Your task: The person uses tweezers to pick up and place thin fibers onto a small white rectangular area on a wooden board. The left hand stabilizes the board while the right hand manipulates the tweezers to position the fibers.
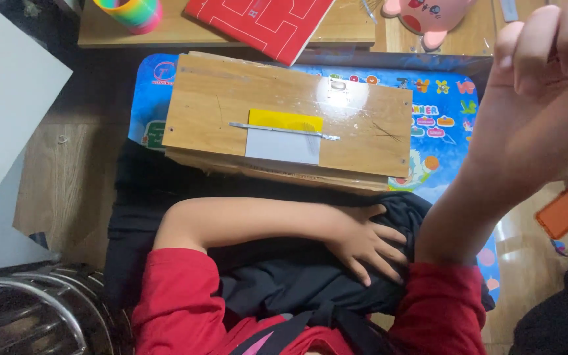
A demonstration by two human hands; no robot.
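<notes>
My left hand (365, 242) lies flat with fingers apart on black cloth (284, 283) over my lap, and holds nothing. My right hand (539, 92) is raised close to the camera at the right, fingers curled in; nothing shows in it. In front of me a wooden board (212, 105) rests on a colourful printed mat (448, 125). On the board lie a yellow sheet (285, 120) and a white sheet (283, 146), with a thin metal strip (284, 131) across them. Both hands are apart from the board.
A wooden shelf at the top carries a rainbow spring toy (131, 12), a red maze board (261, 20) and a pink toy (428, 16). An orange phone (564, 212) lies at the right. A white panel (1, 98) and a metal frame (34, 309) stand at the left.
</notes>
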